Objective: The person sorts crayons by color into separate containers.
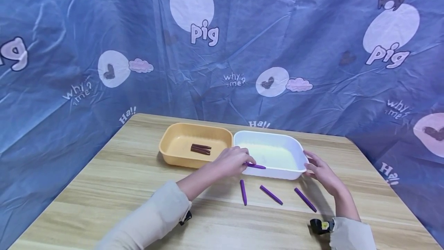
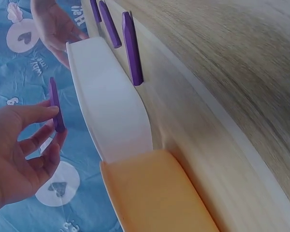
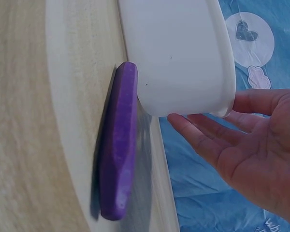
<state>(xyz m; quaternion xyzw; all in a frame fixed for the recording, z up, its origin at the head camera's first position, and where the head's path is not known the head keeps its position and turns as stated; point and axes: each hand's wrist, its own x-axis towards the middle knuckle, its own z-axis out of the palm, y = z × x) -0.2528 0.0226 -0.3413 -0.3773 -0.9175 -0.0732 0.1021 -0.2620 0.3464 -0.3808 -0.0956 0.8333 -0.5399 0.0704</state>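
My left hand (image 1: 234, 160) pinches a purple crayon (image 1: 256, 166) between thumb and fingertips, over the near rim of the white bin (image 1: 274, 173). Seen from the left wrist, the held crayon (image 2: 55, 105) stands clear of the bin wall. My right hand (image 1: 322, 171) grips the bin's right end; in the right wrist view its fingers (image 3: 198, 137) lie against the outer wall and at the rim. On the table in front of the bin lie three more purple crayons: a left one (image 1: 243, 193), a middle one (image 1: 271, 195) and a right one (image 1: 305, 200).
A yellow-orange bin (image 1: 185, 162) stands against the white bin's left side, with several brown crayons (image 1: 200, 149) inside. Both sit near the back of the wooden table (image 1: 114, 188). A blue printed cloth (image 1: 222, 99) hangs behind and at the sides.
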